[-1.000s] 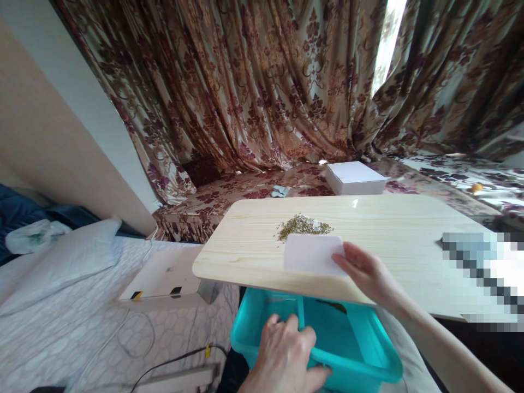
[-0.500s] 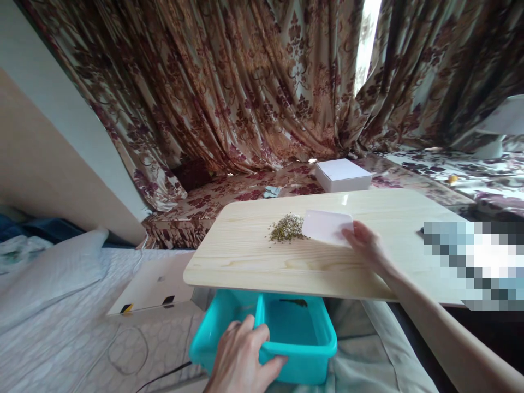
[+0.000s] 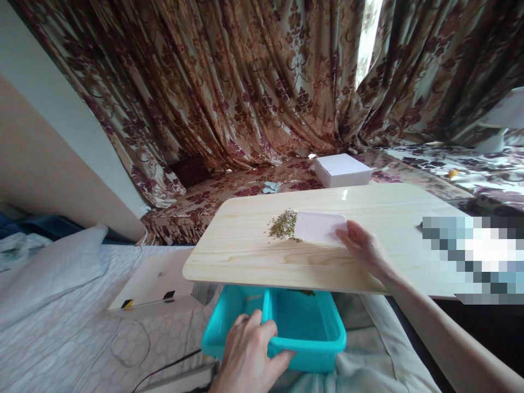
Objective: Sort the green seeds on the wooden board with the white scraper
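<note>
My right hand pinches the right end of a thin, pale plastic scraper. The scraper lies low over the light wooden tabletop, its left edge at a loose pile of small greenish grains. A few grains are scattered around the pile. Below the table's near edge is a turquoise plastic bin with a divider. My left hand grips its near rim by the divider, thumb outside. Inside the right compartment, some dark greenish grains show at the far end, partly under the tabletop.
A white box and a small pale blue cloth lie on the flowered cover behind the table. A blurred-out item occupies the table's right end. At left are a white panel, a cable and a pillow.
My right hand has moved the scraper slightly left, against the grains, and the pile looks narrower. The bin and my left hand appear shifted a little right and up in view.
</note>
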### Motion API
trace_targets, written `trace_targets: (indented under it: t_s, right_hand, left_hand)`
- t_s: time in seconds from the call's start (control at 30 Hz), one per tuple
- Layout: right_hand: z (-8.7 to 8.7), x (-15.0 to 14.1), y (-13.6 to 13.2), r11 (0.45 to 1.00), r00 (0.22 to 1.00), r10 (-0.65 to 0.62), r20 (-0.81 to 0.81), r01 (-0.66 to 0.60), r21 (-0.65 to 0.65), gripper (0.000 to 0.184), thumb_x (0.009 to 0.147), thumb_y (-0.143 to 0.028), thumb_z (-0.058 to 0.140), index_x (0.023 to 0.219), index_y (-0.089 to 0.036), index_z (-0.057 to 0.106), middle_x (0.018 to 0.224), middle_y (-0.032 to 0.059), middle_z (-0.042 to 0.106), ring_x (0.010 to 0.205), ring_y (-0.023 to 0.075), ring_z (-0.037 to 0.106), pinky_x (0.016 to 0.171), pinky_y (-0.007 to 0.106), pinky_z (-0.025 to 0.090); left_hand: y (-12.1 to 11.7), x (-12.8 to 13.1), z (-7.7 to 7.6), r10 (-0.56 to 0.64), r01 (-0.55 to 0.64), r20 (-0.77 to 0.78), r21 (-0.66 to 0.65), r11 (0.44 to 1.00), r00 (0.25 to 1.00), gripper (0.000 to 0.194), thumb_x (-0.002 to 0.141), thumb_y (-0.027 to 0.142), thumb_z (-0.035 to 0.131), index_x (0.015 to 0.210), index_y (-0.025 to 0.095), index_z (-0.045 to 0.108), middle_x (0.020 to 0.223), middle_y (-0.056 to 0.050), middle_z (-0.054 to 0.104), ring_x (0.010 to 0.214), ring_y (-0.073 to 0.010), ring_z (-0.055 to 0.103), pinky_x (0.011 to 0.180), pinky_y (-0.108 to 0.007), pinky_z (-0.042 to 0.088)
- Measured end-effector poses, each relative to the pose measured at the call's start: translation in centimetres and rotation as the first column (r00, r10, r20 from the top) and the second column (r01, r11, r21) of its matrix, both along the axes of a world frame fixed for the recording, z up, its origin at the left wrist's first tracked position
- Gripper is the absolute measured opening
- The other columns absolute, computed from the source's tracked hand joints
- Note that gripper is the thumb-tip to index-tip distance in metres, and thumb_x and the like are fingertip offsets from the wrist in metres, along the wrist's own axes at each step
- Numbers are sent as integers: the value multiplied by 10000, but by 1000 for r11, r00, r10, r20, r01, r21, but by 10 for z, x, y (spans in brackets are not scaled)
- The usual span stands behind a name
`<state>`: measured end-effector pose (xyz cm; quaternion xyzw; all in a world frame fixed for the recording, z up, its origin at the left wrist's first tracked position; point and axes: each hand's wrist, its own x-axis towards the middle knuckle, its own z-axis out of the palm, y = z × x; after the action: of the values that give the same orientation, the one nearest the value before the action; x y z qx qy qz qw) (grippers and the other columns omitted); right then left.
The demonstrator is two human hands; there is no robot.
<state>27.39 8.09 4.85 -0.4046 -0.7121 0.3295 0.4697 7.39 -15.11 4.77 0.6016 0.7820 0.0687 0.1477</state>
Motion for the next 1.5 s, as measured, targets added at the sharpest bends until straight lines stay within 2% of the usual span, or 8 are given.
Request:
trace_targets:
  t_s: [0.1,0.23,0.63,0.87,1.03,1.23,1.4,1.5]
  right_hand:
    - [1,1,-4,1000,1000,21,11,-21,-3,167,781,-338,550,681,-208,516,602,-7,574,564,132,530,505,226,427]
    - [2,4,-11,998,998,43,-40,-45,-39,156,791,-353,549,733,-208,537,685,17,626,632,147,578,554,232,464]
    - [8,9,-25,1000,1000,-20,18,20,-22,158,792,-344,541,792,-190,575,694,24,618,621,152,558,541,238,440]
    - [6,10,-22,1000,1000,3,25,-3,-31,158,800,-345,541,822,-194,583,739,32,656,678,166,600,582,239,469]
    - [1,14,-16,997,997,-69,22,69,-28,135,784,-335,546,791,-203,573,735,34,653,657,165,596,574,248,468]
    - [0,15,-17,999,1000,13,-3,-13,-44,161,787,-360,550,829,-209,584,776,39,663,693,175,597,585,252,482]
    - [4,15,-24,999,1000,-16,2,16,-51,161,767,-364,572,779,-203,583,727,32,647,665,171,592,573,246,475]
    - [5,15,-29,997,1000,10,21,-9,-70,153,774,-352,565,752,-201,571,689,24,628,629,159,571,538,237,452]
  left_hand:
    - [0,0,-2,-5,5,6,9,1000,1000,136,731,379,654,736,243,651,843,-12,589,908,-235,526,799,-320,352]
    - [0,0,-2,2,-3,7,26,1000,1000,147,727,386,661,737,241,648,850,-14,588,911,-235,526,800,-321,350]
    - [-5,0,-1,-2,-2,61,56,998,998,165,743,418,637,746,253,636,845,0,582,891,-228,522,786,-322,335]
    - [-5,-1,0,1,-4,59,54,999,998,155,738,402,639,742,248,638,834,2,584,886,-225,524,774,-319,330]
    - [-4,0,4,2,-5,48,53,999,999,129,746,378,632,745,249,639,830,7,583,879,-222,529,772,-316,334]
    - [-3,0,4,-1,0,32,41,999,999,127,744,377,647,754,251,647,839,7,586,873,-217,530,768,-309,336]
    - [-3,0,6,6,-6,23,25,1000,1000,131,743,379,651,760,250,652,844,2,590,873,-222,529,751,-305,336]
    - [-3,1,9,10,-10,21,3,1000,1000,128,748,373,649,763,245,651,846,1,589,874,-223,527,752,-307,337]
